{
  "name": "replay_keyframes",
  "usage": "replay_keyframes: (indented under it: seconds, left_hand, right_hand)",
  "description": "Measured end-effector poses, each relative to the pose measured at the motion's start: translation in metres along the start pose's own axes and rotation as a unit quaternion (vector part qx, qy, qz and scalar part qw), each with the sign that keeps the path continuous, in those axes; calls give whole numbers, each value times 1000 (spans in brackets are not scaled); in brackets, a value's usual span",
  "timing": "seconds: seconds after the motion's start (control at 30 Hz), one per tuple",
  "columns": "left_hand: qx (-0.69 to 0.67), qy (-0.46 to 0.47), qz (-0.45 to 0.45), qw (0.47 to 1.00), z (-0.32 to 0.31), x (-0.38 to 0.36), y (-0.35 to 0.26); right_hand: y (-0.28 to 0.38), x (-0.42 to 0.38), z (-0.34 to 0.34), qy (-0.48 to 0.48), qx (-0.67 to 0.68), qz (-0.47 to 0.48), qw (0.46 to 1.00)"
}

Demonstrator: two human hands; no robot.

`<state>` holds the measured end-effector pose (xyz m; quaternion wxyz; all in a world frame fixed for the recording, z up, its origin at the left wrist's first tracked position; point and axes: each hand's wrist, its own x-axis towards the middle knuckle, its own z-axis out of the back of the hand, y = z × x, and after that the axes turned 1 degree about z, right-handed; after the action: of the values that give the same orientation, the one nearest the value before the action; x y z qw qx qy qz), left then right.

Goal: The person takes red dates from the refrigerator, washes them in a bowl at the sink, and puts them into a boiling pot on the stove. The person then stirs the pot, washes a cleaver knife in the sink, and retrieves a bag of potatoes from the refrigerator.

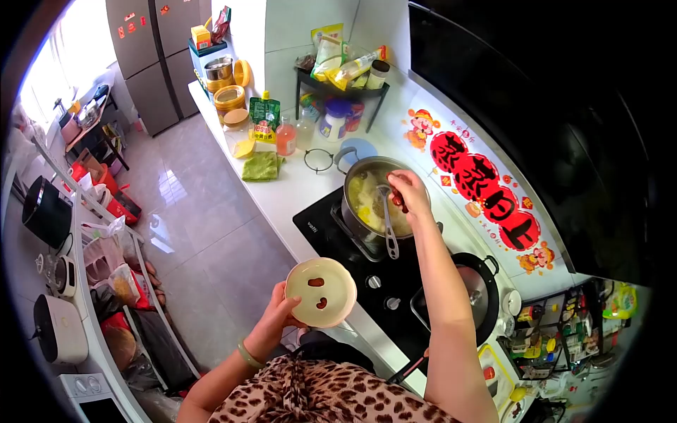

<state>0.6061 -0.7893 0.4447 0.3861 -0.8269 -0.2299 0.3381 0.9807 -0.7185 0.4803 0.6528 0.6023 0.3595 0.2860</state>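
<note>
My left hand (276,316) grips a pale bowl (340,295) by its side, thumb over the rim. Two dark red dried dates (316,283) lie apart in the bottom of it. Over the right side of a steel pot (351,224), my right hand (412,194) is closed, with dark red dates (398,201) showing between the fingers. Pale broth with yellowish pieces (364,194) fills the pot. A metal slotted spoon (390,229) leans in it, its handle resting across the near rim.
The pot stands on a black gas stove (331,233). A lidded pan (486,299) sits to its right. On the counter are a green cloth (262,166), a sauce pouch (264,120), several jars and a black corner rack (342,88). A shelf unit (92,303) stands at left.
</note>
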Motion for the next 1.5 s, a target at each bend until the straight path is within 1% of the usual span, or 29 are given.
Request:
replay_keyframes:
  seconds: [0.07,0.17,0.2,0.33,0.37,0.4,0.43,0.47,0.57,0.6,0.63,0.7,0.77,0.83,0.9,0.97,1.03,1.07,1.1,1.17,1.2,1.27,1.37,1.47,1.5]
  left_hand:
    - [-1,1,8,1000,3,11,-9]
    - [-1,-15,15,1000,8,30,-14]
    - [-6,-15,17,1000,9,35,-17]
    - [-19,-16,26,999,17,54,-23]
    - [-22,-16,28,999,19,58,-27]
    - [-14,16,40,999,22,59,-36]
    - [-6,17,39,999,23,64,-40]
    - [1,18,37,999,24,68,-42]
    - [7,18,46,999,33,79,-43]
    - [14,23,53,998,37,83,-44]
    - [23,29,58,998,41,87,-46]
    - [25,37,57,997,45,93,-53]
    - [29,41,54,997,47,98,-60]
    - [27,47,62,997,51,103,-61]
    - [30,56,66,996,54,107,-64]
    - [34,47,58,997,56,107,-65]
    - [41,53,48,997,58,110,-63]
    - [44,58,53,996,58,111,-62]
    - [47,64,59,995,61,113,-61]
    - [48,69,66,994,63,115,-60]
    - [47,67,67,994,64,115,-61]
    - [47,52,61,996,60,113,-66]
    - [53,67,77,993,65,116,-64]
    - [54,71,79,993,64,118,-67]
    - [54,71,80,993,63,119,-67]
  right_hand:
    - [-9,30,-4,-11,-30,3,999]
    - [-19,56,-5,-32,-85,-16,996]
    - [-28,69,0,-34,-94,-2,995]
    - [-51,92,35,-104,-151,43,982]
    - [-52,89,38,-118,-170,31,978]
    - [-51,85,42,-133,-188,20,973]
    - [-49,81,46,-148,-206,10,967]
    - [-40,70,48,-105,-171,-28,979]
    - [-41,72,66,-114,-277,47,953]
    - [-23,57,55,-118,-241,37,963]
    - [12,35,39,-123,-204,28,971]
    - [56,-3,9,-50,-185,87,978]
    - [87,-47,-32,106,-144,105,978]
    - [82,-76,-68,227,-248,98,937]
    - [63,-90,-102,316,-368,123,866]
    - [22,-93,-126,316,-439,218,812]
    - [21,-97,-153,343,-529,114,768]
    - [0,-95,-154,336,-537,180,753]
    - [-13,-96,-158,321,-529,191,762]
    - [-28,-95,-164,324,-547,164,755]
    - [-29,-97,-164,322,-544,153,760]
    - [-28,-98,-164,322,-535,135,769]
    - [-14,-101,-157,297,-534,112,784]
    - [-2,-107,-142,263,-505,128,812]
    - [0,-107,-134,277,-474,124,827]
